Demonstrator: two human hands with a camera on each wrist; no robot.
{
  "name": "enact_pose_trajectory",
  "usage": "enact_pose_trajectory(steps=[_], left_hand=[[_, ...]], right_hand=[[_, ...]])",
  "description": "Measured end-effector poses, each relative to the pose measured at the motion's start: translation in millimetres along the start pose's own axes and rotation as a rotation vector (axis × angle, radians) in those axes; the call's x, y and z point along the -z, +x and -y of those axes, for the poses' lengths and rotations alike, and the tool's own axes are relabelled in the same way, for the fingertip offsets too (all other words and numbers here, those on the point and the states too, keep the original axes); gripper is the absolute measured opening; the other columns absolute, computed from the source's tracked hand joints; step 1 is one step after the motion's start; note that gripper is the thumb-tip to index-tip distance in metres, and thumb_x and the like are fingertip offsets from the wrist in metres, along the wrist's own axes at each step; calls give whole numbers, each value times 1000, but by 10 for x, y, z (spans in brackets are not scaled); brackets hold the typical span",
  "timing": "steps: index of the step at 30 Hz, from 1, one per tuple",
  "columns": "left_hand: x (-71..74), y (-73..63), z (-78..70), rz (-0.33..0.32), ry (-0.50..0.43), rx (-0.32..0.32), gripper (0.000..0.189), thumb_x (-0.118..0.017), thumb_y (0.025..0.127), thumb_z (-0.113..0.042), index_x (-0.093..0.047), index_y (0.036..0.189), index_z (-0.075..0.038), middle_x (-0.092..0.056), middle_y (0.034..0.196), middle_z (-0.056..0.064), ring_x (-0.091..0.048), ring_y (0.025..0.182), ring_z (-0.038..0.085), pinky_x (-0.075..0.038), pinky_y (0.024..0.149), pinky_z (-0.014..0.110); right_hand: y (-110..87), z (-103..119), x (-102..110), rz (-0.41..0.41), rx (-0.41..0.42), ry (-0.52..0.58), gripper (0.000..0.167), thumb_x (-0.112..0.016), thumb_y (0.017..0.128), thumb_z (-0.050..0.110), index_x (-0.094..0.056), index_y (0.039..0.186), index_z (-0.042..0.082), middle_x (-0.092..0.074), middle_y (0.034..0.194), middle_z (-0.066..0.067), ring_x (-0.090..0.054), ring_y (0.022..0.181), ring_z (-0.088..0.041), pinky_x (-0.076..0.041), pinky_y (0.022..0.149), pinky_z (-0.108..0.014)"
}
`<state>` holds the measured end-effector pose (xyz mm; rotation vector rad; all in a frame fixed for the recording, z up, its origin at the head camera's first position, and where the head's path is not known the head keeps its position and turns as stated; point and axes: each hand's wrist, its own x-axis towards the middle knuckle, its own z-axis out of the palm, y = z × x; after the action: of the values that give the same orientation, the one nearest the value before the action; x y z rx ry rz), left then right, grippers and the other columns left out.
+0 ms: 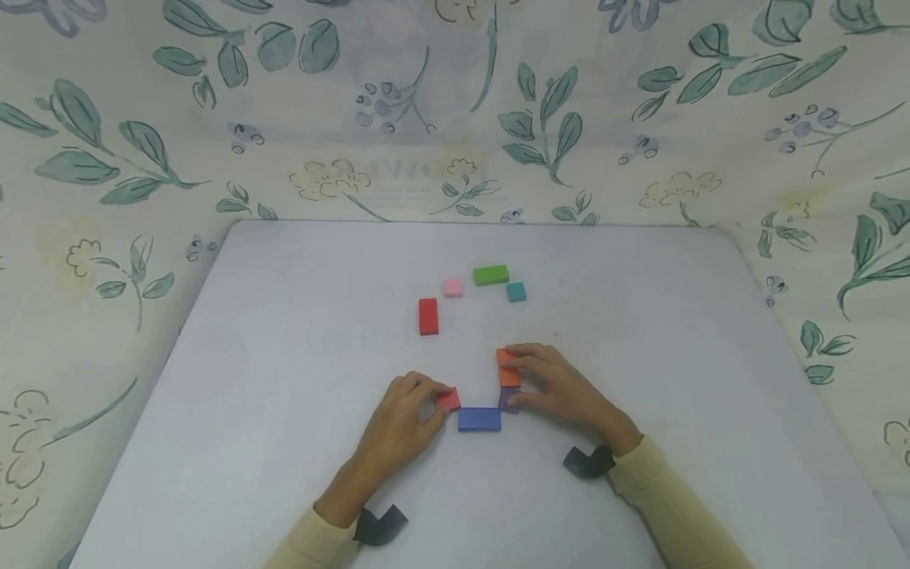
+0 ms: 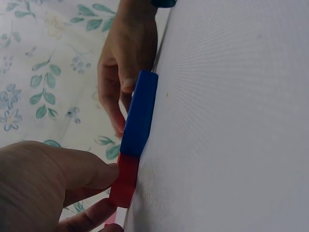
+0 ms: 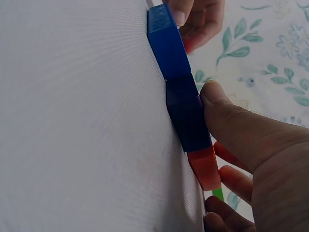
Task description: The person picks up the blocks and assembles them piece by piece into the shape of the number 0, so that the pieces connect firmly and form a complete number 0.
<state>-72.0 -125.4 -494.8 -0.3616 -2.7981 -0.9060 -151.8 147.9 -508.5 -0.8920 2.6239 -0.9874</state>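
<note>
In the head view my left hand (image 1: 398,423) pinches a small red block (image 1: 450,400) between thumb and fingers, beside the left end of a blue rectangular block (image 1: 479,420). The left wrist view shows that red block (image 2: 125,181) right at the blue block's end (image 2: 140,116). My right hand (image 1: 565,391) spans two blocks from the right. Its thumb lies on a small purple block (image 1: 505,397), and its fingers are on an orange rectangular block (image 1: 507,379) just beyond. Purple block (image 3: 190,118) and orange block (image 3: 205,169) stand end to end in the right wrist view.
Farther back on the white table (image 1: 320,316) lie a red rectangular block (image 1: 428,317), a pink block (image 1: 453,288), a green block (image 1: 491,275) and a teal block (image 1: 516,292), spaced in a curve. Floral cloth (image 1: 455,118) hangs behind the table.
</note>
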Motion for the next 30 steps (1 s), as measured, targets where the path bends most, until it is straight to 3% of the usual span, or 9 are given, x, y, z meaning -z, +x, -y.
enact_pose_trajectory(steps=[17,20,24,30], left_hand=[[42,14,-15,6,16,17,28,-80,81,-10,-72,107,-16,-63,104,0,-59,100,17,-56,84,32],[109,58,16,18,-20,78,25,-77,85,-15,-72,110,-17,-63,108,1,-59,104,19,-57,86,36],[276,140,146,23,-119,206,25,-70,92,-18,-70,117,-15,-64,114,3,-59,107,20,-56,85,39],[510,369,428,67,-135,272,32,-63,97,-22,-64,127,-11,-65,119,11,-61,109,26,-55,89,45]], right_hand=[[-5,-20,4,0,6,1,55,-81,83,33,-63,134,21,-52,146,2,-43,140,-23,-41,113,-47],[-10,-18,17,-9,3,1,55,-81,83,32,-63,134,22,-52,146,3,-43,140,-22,-42,113,-46],[3,5,23,-1,1,25,55,-81,84,32,-62,135,23,-50,147,5,-41,141,-21,-41,113,-47],[5,-11,-3,7,-13,22,55,-80,84,33,-62,135,23,-50,147,4,-42,141,-21,-42,113,-46]])
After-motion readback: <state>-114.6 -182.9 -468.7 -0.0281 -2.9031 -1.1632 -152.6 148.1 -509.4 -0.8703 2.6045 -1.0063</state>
